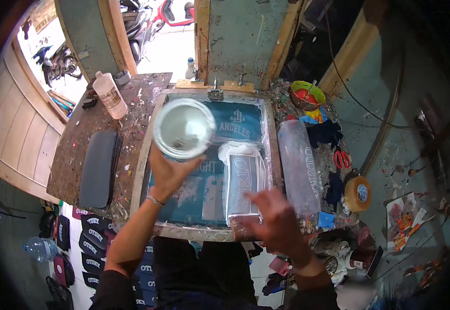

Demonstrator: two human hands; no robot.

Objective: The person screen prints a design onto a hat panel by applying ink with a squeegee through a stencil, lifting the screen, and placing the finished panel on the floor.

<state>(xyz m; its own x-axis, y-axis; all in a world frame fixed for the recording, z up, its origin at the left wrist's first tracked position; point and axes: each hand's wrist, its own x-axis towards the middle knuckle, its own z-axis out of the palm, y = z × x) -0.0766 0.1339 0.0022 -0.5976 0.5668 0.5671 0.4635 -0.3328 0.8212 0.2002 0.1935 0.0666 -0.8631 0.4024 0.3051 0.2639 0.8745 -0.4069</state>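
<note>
My left hand (169, 173) is wrapped round a white tub (184, 129), lifted above the screen-printing frame (142, 181). The tub's wide mouth faces me, with a pale coating and a darker patch inside. Over the frame's lower right, my right hand (279, 222) is blurred; its index finger and thumb are apart, with nothing seen between them. Below it is the blue-green mesh (183, 206), which bears pale lettering and shapes. White ink (240, 150) is heaped at the top of a taped lettered panel (243, 181). A reddish-brown block (245, 227) lies at the frame's near edge, beside the right hand.
Left on the table are a pinkish bottle (110, 95) and a stack of dark flat pieces (100, 168). At right sit a bowl of red ink (307, 94), a clear lettered sheet (298, 165), red-handled scissors (341, 157) and a tape roll (357, 194). Metal hinge clamps (215, 93) edge the frame's far side.
</note>
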